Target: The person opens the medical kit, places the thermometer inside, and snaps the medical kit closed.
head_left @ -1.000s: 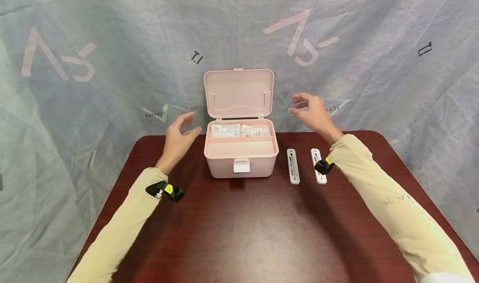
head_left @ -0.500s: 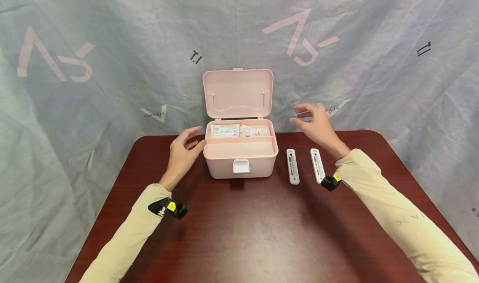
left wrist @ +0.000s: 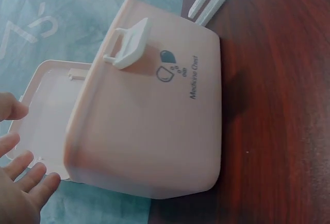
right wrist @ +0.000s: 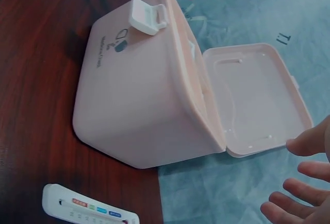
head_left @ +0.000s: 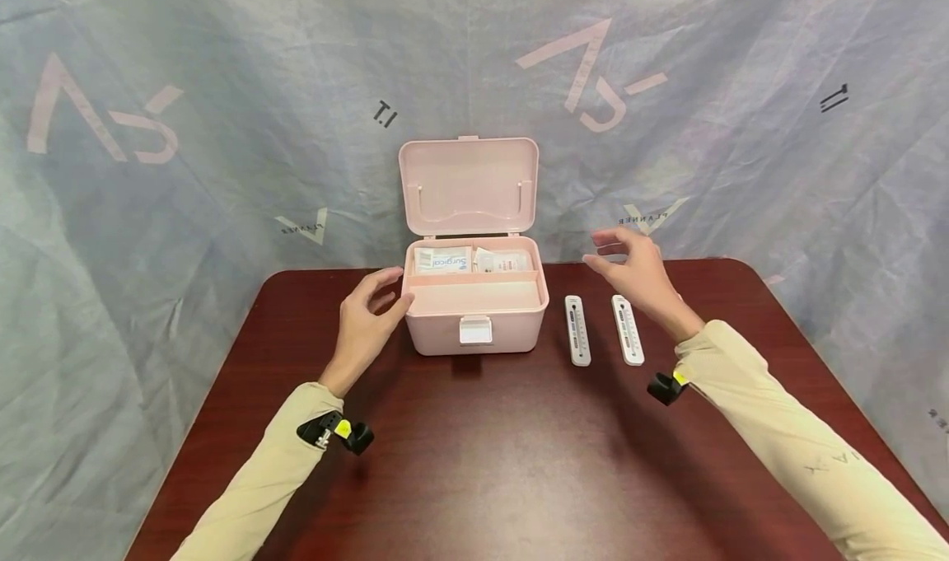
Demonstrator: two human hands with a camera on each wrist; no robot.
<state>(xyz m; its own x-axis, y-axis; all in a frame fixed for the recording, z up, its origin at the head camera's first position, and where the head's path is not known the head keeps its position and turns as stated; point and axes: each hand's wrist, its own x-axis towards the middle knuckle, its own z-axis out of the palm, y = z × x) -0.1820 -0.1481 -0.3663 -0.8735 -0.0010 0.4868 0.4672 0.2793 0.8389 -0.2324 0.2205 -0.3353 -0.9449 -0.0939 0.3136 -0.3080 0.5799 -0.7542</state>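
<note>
Both hands (head_left: 365, 324) (head_left: 641, 277) lower than before, loosely spread, holding nothing, pink medicine chest (head_left: 437, 333) between them, just beside the left.

Table (head_left: 482, 437) is dark red-brown, rounded far corners. Grey-blue wrinkled cloth (head_left: 296, 67) behind table, also past its left and right edges. On cloth, above table's far edge: pink logos (head_left: 588, 65), black T.I prints (head_left: 834, 98).

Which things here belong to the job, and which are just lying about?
Likely the job:
open pink chest, between left hand and right hand
packet marked Surgical and translucent packet inside it

Apparently just lying about:
thermometer nearer the chest
second thermometer; both untouched, possibly needed later
</note>
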